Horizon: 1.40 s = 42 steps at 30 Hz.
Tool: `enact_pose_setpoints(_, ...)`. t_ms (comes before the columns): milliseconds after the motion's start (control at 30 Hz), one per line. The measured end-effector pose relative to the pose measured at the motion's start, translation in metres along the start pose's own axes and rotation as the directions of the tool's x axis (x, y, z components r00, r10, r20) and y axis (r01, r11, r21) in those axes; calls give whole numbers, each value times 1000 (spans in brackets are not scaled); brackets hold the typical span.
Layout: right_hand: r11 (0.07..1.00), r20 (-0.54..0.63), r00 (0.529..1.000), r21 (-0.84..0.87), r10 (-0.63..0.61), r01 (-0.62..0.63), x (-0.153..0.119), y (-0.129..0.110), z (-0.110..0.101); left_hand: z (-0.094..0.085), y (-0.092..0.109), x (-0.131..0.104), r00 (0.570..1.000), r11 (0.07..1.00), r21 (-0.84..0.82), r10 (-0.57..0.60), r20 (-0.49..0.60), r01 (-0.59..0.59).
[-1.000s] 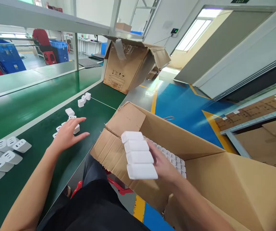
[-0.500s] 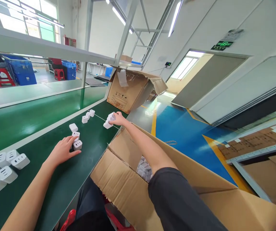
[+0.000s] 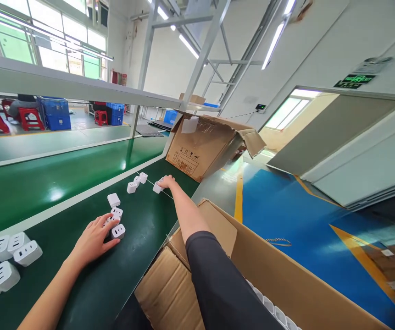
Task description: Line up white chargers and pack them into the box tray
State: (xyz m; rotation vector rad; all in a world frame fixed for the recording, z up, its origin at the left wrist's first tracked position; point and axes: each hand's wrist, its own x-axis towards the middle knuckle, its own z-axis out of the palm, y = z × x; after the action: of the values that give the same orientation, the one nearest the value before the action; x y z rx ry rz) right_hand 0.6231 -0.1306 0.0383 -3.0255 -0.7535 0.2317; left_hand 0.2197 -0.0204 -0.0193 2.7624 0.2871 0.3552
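Several white wall chargers with dark port slots lie on the green tabletop [image 3: 142, 229]. My left hand [image 3: 96, 236] has its fingers and thumb curled around a small group of them, with one charger [image 3: 118, 231] showing between thumb and index finger. Another charger [image 3: 114, 200] lies just beyond those fingertips. Farther off, my right hand [image 3: 168, 181] closes over a few white chargers [image 3: 157, 187] standing on the table; its palm partly hides them. A short row of chargers [image 3: 132, 187] sits to the left of that hand.
More chargers [image 3: 4, 276] stand grouped at the table's left. An open cardboard box [image 3: 169, 288], with white pieces inside, is below my right arm. Another carton [image 3: 197, 146] stands at the table's far end. A pale shelf beam [image 3: 90, 89] crosses above.
My right hand has lowered its chargers to the tabletop, near the line across it. My left hand remains at its group, fingers closer around it. The view has shifted.
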Motion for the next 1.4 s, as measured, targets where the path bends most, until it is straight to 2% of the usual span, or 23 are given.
enact_pose_setpoints(133,999,10,999,-22,-45,46,2,4,-10,-4,5,-1,1000,1000,14,-9,12,9)
enact_pose_setpoints(233,988,-32,987,-17,-155,154,5,-3,-20,-6,6,-1,1000,1000,26,-13,-2,13)
enact_pose_setpoints(367,926,-39,925,1,-378,378,5,-38,-18,-7,6,-1,1000,1000,11,-9,-10,9)
enact_pose_setpoints(467,890,-14,890,0,-456,456,4,-67,-6,-7,6,-1,1000,1000,-9,-4,-13,4)
enact_pose_setpoints(600,893,-5,894,-28,-449,448,2,-80,8,-8,7,-1,1000,1000,-17,-8,-6,8)
enact_pose_setpoints(867,925,8,929,-88,-370,370,-4,-63,15,-12,10,0,998,999,-26,-33,45,34)
enact_pose_setpoints(1133,933,-66,931,-19,-360,359,-9,-57,12,-12,10,0,999,999,-26,-29,34,29)
enact_pose_setpoints(1400,937,-110,932,11,-346,349,-19,-54,22,-11,9,0,999,999,-41,-29,22,30)
